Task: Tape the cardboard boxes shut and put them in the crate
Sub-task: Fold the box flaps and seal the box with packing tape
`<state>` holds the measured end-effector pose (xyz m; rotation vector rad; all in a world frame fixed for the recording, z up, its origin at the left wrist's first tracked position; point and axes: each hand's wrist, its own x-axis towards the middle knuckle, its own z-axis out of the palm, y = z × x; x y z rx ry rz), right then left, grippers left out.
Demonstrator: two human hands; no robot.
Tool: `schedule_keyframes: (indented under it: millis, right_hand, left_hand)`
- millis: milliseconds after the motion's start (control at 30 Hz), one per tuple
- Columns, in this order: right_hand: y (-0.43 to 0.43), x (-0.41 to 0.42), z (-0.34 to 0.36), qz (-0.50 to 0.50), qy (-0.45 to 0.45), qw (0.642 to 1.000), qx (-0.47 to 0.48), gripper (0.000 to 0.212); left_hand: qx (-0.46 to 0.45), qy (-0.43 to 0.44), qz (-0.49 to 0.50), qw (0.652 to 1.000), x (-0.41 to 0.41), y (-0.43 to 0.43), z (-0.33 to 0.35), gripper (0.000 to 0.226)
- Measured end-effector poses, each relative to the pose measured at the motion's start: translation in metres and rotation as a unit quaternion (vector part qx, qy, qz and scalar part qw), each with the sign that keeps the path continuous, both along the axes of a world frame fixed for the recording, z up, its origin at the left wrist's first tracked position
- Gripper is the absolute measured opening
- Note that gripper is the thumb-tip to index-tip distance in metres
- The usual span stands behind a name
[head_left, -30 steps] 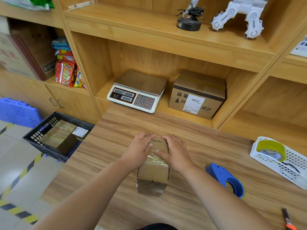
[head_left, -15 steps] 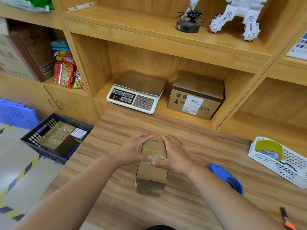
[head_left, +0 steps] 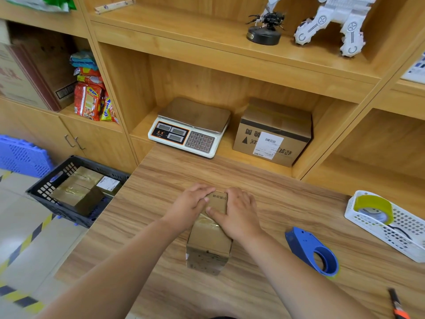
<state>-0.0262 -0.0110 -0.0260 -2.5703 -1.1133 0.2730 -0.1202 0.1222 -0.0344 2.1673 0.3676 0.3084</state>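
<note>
Your left hand (head_left: 190,203) and right hand (head_left: 236,215) are flanking the cardboard box (head_left: 208,242) at the middle of the frame. The fingers are lying fairly flat and pressing on its far end, and the right thumb is bearing down on the shiny tape strip (head_left: 207,221) crossing the top (neither hand is wrapping fully round the box, as far as this view is showing).

The box is resting on the wooden table (head_left: 161,180), with its long axis running away from you, from lower centre toward the shelves at the top of the frame. The crate (head_left: 103,166) is sitting at the left of the frame, beyond the table's left edge and lower down, well apart from the box. Taped boxes (head_left: 76,192) are already lying inside it, so how much room is remaining is hard to judge.

The coming carry is therefore looking like a move toward frame left and downward. Your left hand is sitting on the nearer side for it, while the right would be reaching across. The blue tape dispenser (head_left: 310,249) is lying to the right, near your right forearm.
</note>
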Motion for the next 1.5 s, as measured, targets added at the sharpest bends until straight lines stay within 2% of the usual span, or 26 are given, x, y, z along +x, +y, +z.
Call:
schedule_keyframes:
  millis: [100, 233, 267, 400, 467, 533, 700, 800, 833, 933, 1000, 1100, 1267, 1367, 1500]
  right_hand:
    - [0.001, 0.000, 0.000, -0.009, -0.012, 1.000, 0.006, 0.061]
    - [-0.005, 0.001, 0.001, 0.015, 0.020, 0.999, 0.028, 0.061]
    - [-0.009, 0.005, 0.001, 0.038, 0.052, 0.998, 0.027, 0.068]
    - [-0.032, 0.026, 0.006, 0.147, 0.172, 0.973, -0.039, 0.118]
    - [-0.039, 0.034, 0.006, 0.169, 0.188, 0.967, -0.033, 0.123]
    - [-0.038, 0.038, 0.007, 0.182, 0.175, 0.968, -0.011, 0.114]
    - [-0.037, 0.042, 0.007, 0.178, 0.156, 0.971, 0.033, 0.074]
    - [-0.036, 0.036, 0.005, 0.165, 0.154, 0.973, 0.046, 0.068]
    - [-0.036, 0.033, 0.004, 0.155, 0.165, 0.972, 0.056, 0.074]
    - [-0.037, 0.018, 0.001, 0.099, 0.238, 0.963, 0.076, 0.123]
    - [-0.038, 0.010, -0.004, 0.098, 0.260, 0.959, 0.059, 0.144]
    - [-0.033, -0.005, -0.013, 0.139, 0.238, 0.961, -0.004, 0.145]
    - [-0.017, -0.027, -0.032, 0.198, 0.118, 0.969, -0.091, 0.140]
    - [-0.014, -0.036, -0.042, 0.185, 0.082, 0.970, -0.138, 0.141]
    - [-0.016, -0.040, -0.051, 0.154, 0.060, 0.968, -0.191, 0.138]
  left_hand:
    - [0.012, -0.004, -0.003, 1.000, 0.002, -0.001, -0.002, 0.034]
    - [0.007, -0.004, -0.006, 1.000, 0.000, 0.000, -0.004, 0.035]
    - [0.003, -0.004, -0.006, 1.000, -0.001, 0.000, -0.003, 0.034]
    - [-0.002, -0.003, -0.008, 1.000, -0.001, -0.002, -0.003, 0.035]
    - [-0.002, -0.004, -0.012, 1.000, 0.000, -0.003, -0.003, 0.035]
    - [-0.005, -0.002, -0.014, 1.000, 0.000, -0.002, -0.003, 0.035]
    - [-0.016, -0.002, -0.013, 1.000, -0.001, -0.002, -0.004, 0.036]
    - [-0.006, 0.000, -0.012, 1.000, -0.002, 0.000, -0.003, 0.036]
    - [0.003, 0.001, -0.012, 1.000, -0.003, 0.002, -0.002, 0.036]
    - [0.029, 0.011, -0.004, 1.000, -0.013, 0.015, 0.000, 0.037]
    - [0.046, 0.023, 0.003, 0.999, -0.022, 0.028, 0.001, 0.038]
    - [0.079, 0.041, 0.018, 0.996, -0.037, 0.048, 0.000, 0.039]
    - [0.138, 0.032, 0.104, 0.984, -0.061, 0.068, -0.015, 0.039]
    - [0.089, 0.067, 0.131, 0.985, -0.072, 0.068, -0.034, 0.037]
    - [-0.110, 0.074, 0.135, 0.982, -0.072, 0.049, -0.053, 0.036]
